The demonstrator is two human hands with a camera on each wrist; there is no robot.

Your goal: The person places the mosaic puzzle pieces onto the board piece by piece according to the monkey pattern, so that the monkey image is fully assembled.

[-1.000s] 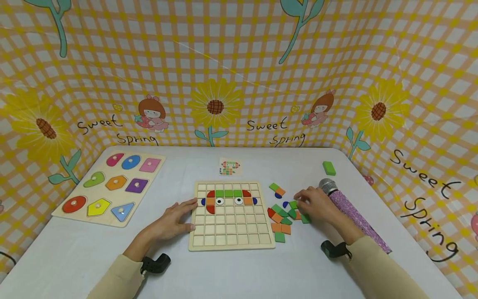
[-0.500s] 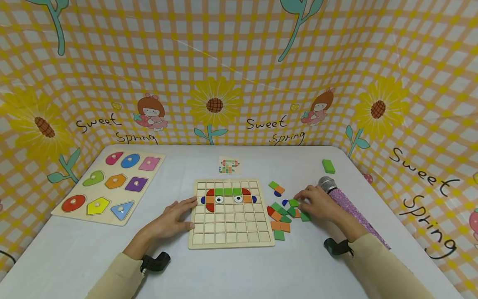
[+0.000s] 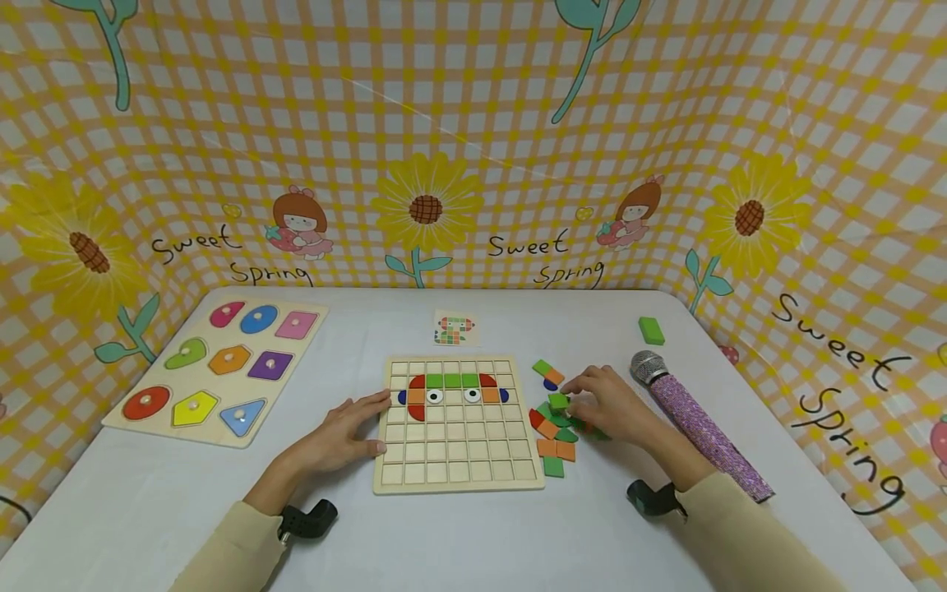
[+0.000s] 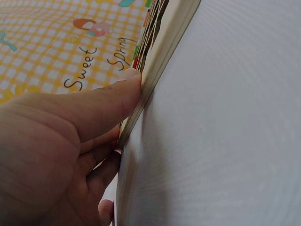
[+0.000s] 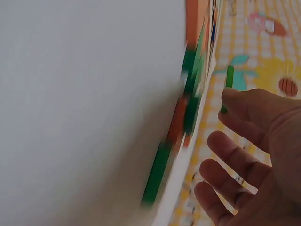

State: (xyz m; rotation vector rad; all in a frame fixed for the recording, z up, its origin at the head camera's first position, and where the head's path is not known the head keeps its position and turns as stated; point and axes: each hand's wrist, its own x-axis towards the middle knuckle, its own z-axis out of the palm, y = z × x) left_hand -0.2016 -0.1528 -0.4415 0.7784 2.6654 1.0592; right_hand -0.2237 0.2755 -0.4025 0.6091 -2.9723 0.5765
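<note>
My right hand (image 3: 610, 407) pinches a green square tile (image 3: 558, 401) between thumb and index finger. In the right wrist view, the green tile (image 5: 229, 77) is seen edge-on, raised off the table, and the other fingers are spread loosely. Below lies a loose pile of tiles (image 3: 565, 450) in green, orange, red and blue. My left hand (image 3: 336, 436) rests against the left edge of a wooden grid board (image 3: 459, 483). In the left wrist view its thumb touches the board's side (image 4: 153, 70). Red, green, orange and blue pieces and two eye tiles (image 3: 472, 396) fill upper cells of the grid.
A small pattern card (image 3: 456, 329) lies behind the board. To the left is a knobbed shape puzzle (image 3: 210, 403). A glittery purple microphone (image 3: 703, 419) and a green block (image 3: 652, 330) lie at the right. Patterned cloth (image 3: 473, 123) walls the table's back and sides.
My right hand has moved left from the pile's right side, and a green tile now shows raised in its fingertips. The left hand stays at the board's edge.
</note>
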